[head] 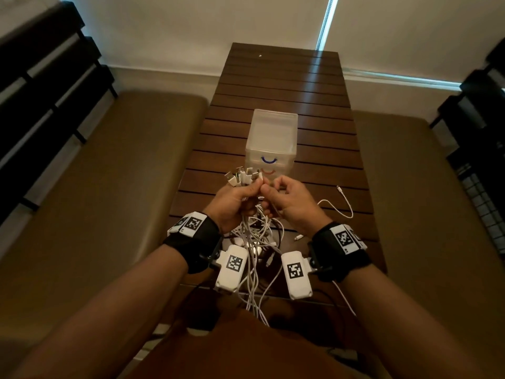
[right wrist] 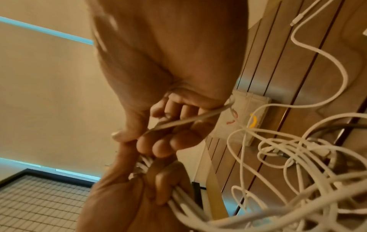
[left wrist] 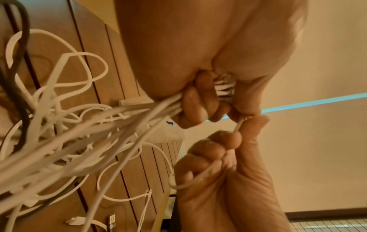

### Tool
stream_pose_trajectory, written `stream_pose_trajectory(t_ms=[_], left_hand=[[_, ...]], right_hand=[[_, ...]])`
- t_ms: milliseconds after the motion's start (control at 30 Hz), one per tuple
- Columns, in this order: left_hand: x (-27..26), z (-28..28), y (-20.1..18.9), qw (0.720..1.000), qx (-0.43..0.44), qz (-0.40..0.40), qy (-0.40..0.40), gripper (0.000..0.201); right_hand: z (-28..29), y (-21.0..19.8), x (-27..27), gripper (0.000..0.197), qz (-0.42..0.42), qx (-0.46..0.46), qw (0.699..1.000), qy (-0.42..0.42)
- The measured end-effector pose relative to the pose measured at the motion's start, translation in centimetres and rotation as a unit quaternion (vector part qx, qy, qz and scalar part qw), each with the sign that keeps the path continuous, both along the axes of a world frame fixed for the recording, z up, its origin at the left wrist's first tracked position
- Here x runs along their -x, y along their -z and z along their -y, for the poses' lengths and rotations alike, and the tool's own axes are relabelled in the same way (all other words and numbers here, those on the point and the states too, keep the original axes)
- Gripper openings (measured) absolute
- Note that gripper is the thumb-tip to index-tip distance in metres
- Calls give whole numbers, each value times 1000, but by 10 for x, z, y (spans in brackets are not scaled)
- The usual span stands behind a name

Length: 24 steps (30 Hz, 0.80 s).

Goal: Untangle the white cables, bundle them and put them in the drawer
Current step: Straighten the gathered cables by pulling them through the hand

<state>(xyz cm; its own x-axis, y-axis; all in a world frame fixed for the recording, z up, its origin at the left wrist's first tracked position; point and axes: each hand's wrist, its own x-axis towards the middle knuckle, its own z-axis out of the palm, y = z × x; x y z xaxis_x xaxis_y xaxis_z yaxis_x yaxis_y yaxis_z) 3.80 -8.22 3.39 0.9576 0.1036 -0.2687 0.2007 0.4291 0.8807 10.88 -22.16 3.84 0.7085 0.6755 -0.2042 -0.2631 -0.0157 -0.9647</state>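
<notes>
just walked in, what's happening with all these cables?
A person is sorting a tangle of white cables over a slatted wooden table. The left hand grips a bunch of them with the connector ends sticking up. The right hand pinches a single cable right beside that bunch. Most of the cables hang in a snarl below the hands. The small translucent drawer unit stands just behind, its drawers shut.

The table (head: 287,86) is dark slatted wood with a smooth, faintly glossy finish that catches window light along its far edge. The drawer unit (head: 272,138) looks like frosted translucent plastic, matt. The white cables (head: 257,236) have smooth rubbery plastic sheaths; their plugs (head: 240,173) show glossy white plastic and bare metal tips. The wrist straps (head: 196,242) look like black matt cloth.
</notes>
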Motion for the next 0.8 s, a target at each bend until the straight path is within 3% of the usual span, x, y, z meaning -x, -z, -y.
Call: stream_pose_trajectory(t_ms=[100, 200, 267, 367, 433, 500, 567, 633, 733, 800], left_hand=[[-3, 0, -12, 1000, 11, 9, -23, 15], [-11, -10, -39, 996, 50, 46, -54, 31], [-15, -19, -63, 994, 59, 70, -66, 35], [-15, -25, -90, 990, 76, 94, -67, 24], [-13, -22, -99, 989, 82, 107, -55, 23], [-10, -19, -101, 983, 133, 122, -44, 25], [-10, -20, -96, 979, 161, 121, -38, 30], [-9, -22, -88, 983, 148, 103, -29, 30], [-4, -19, -73, 994, 81, 66, -30, 13], [-3, -15, -62, 998, 43, 29, -30, 22]], right_hand=[[6, 7, -9, 16, 90, 59, 994, -13], [17, 20, -24, 16, 196, 153, 969, 9], [26, 30, -30, 24, 205, 172, 963, 41], [34, 41, -35, 36, 194, 213, 956, 58], [37, 53, -39, 35, 187, 285, 940, 0], [40, 66, -41, 30, 178, 377, 904, -100], [45, 73, -41, 28, 139, 415, 886, -153], [46, 69, -40, 27, 129, 393, 900, -137], [42, 46, -41, 24, 171, 285, 942, -38], [38, 19, -39, 17, 187, 196, 963, -10]])
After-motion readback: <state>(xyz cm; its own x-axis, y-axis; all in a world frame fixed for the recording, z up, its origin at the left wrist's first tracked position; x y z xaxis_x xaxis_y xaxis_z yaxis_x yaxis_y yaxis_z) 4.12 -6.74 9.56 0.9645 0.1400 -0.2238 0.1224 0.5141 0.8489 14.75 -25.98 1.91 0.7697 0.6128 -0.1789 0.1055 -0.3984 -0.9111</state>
